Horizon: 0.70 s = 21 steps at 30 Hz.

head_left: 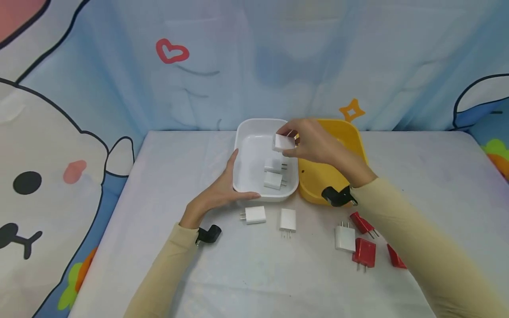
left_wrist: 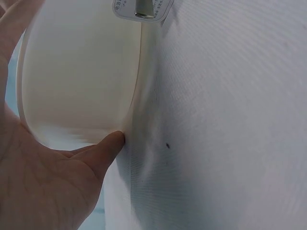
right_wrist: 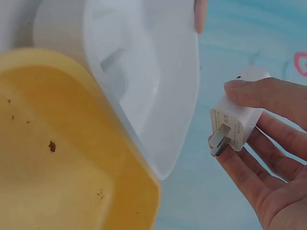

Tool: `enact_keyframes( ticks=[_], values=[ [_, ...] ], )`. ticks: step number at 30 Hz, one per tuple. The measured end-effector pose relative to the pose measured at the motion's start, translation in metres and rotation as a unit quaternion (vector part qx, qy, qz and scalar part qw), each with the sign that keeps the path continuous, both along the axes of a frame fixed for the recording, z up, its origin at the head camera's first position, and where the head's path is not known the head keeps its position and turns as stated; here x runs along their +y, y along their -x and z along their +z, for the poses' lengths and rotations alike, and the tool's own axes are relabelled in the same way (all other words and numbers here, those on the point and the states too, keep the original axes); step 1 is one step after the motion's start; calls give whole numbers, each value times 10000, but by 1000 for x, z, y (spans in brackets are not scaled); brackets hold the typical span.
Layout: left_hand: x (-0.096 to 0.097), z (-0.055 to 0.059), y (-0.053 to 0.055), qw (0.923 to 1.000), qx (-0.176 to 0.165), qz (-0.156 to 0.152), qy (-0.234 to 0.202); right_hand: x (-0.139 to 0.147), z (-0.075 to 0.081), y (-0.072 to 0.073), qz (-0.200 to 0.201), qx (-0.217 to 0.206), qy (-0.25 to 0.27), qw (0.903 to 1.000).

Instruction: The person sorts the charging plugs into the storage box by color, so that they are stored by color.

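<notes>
My right hand [head_left: 312, 139] pinches a white wall charger [head_left: 283, 143] over the right part of a white plastic bin [head_left: 245, 145]. In the right wrist view its thumb and fingers grip the charger [right_wrist: 240, 112], with the metal prongs showing. Two other white chargers [head_left: 273, 180] lie inside the bin. My left hand [head_left: 218, 190] rests spread against the bin's near left corner, the thumb along the front wall and the fingers by the left side. The left wrist view shows that thumb [left_wrist: 108, 148] touching the lower edge of the bin wall [left_wrist: 81, 72].
A yellow bin [head_left: 318, 181] stands against the white bin's right side, dark specks inside. On the table before them lie white chargers [head_left: 255, 215], [head_left: 288, 220], [head_left: 345, 237] and red chargers [head_left: 364, 252], [head_left: 362, 223]; another red charger [head_left: 395, 257] is partly behind my right sleeve. A patterned curtain hangs behind.
</notes>
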<state>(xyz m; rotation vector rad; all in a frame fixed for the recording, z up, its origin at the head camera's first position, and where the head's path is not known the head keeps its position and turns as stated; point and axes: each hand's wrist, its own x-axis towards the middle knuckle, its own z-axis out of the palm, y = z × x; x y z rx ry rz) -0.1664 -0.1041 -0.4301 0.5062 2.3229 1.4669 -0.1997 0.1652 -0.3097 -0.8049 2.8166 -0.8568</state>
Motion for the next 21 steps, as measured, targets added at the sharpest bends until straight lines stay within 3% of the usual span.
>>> enact_keyframes(
  ticks=[9,21],
  values=[
    [0,0,2,10000,33,-56,-28,-10,-16,42,-420,-427,-295,9978],
    [-2,-2,-3,10000,-56,-2,-6,-27,-50,61,-557,-1050,-733,9902]
  ],
)
